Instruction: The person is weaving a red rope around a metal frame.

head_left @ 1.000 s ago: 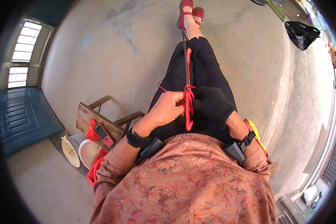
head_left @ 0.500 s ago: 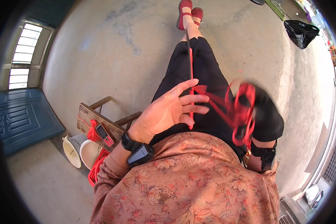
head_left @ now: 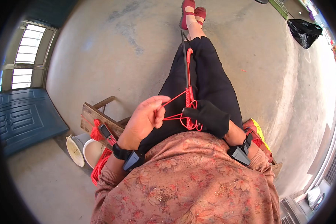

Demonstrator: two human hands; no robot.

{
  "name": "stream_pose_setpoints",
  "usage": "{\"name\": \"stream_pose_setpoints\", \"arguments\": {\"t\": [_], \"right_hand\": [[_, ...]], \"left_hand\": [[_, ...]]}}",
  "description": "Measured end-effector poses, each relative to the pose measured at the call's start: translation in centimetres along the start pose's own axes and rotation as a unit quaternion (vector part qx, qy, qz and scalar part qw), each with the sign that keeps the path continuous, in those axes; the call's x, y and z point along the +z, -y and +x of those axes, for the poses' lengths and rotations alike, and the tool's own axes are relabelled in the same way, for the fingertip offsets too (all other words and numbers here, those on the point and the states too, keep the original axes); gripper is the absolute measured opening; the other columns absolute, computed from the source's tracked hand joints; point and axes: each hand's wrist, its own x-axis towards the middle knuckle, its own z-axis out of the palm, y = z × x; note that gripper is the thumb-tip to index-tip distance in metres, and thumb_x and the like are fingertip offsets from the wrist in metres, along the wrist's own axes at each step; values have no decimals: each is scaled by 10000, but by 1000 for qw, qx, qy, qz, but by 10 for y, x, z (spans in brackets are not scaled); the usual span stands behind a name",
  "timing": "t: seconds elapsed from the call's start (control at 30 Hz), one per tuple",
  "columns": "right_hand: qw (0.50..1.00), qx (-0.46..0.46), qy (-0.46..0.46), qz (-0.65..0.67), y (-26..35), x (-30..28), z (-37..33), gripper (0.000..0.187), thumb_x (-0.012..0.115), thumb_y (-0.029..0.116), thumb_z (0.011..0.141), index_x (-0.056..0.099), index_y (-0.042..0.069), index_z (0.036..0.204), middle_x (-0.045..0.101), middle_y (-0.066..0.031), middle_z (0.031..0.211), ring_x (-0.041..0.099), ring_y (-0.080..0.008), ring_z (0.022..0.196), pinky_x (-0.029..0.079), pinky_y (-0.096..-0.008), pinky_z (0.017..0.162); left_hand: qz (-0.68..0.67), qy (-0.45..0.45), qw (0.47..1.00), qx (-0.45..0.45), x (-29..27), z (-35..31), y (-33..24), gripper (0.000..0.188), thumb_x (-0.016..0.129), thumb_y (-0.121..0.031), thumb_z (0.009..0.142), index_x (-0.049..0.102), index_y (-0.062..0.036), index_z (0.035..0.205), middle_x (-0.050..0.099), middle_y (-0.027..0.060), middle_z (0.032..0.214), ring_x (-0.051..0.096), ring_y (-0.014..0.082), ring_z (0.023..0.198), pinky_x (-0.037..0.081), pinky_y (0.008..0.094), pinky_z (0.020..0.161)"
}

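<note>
A thin black rod (head_left: 185, 61) lies along my outstretched legs, with red cord (head_left: 189, 95) wound in tight turns around its lower part. Bare, my left hand (head_left: 145, 116) is closed left of the windings, pinching strands of the cord that run taut toward the rod. My right hand (head_left: 212, 118), in a black glove, is closed over the near end of the windings, on a looped bunch of red cord (head_left: 190, 121). Its fingertips are partly hidden, and the loops hang out below its thumb.
To the left, a wooden bench (head_left: 97, 121) bears a phone (head_left: 109, 136) and a red cord bundle (head_left: 96, 131). Beside it stand pale buckets (head_left: 75, 151) and a red cord coil (head_left: 100, 168). A red-and-yellow bag (head_left: 258, 132) sits at right; a black plastic bag (head_left: 304, 33) lies farther off.
My right hand has come in from the right to the rod with the cord bunch. My left hand's spread fingers have closed on the cord, and the hand has drawn back left.
</note>
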Motion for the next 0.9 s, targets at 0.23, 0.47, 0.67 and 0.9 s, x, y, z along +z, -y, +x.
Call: {"name": "stream_pose_setpoints", "arguments": {"t": [0.23,0.47,0.67,0.9], "right_hand": [[1000,16,22,-7,5,3,-2,353,699,367,903,683,15,927,612,-6,683,524,-66,612,434,-271,547],[999,-25,30,35,0,10,-3,334,654,331,947,665,-1,986,637,-7,770,549,-61,694,470,-270,624],[999,10,43,-15,1,8,-5,316,639,281,957,654,-15,1065,664,-24,856,578,-63,774,494,-261,696],[994,-86,42,58,-6,12,-3,345,644,292,950,649,4,1139,702,-91,991,634,-111,898,510,-278,843]], "left_hand": [[131,17,991,-7,-5,-8,-1,238,568,-233,1006,638,-6,1015,483,-53,620,371,18,445,271,190,402],[101,22,994,-31,18,50,0,275,571,-286,1000,660,-41,1089,606,-36,787,555,41,722,384,188,516],[50,44,998,-15,20,63,10,191,619,-215,961,702,-45,981,622,-40,795,533,36,661,372,188,495],[69,45,996,-22,17,52,20,170,628,-202,946,692,-51,992,624,-29,768,539,39,616,386,186,460]]}}
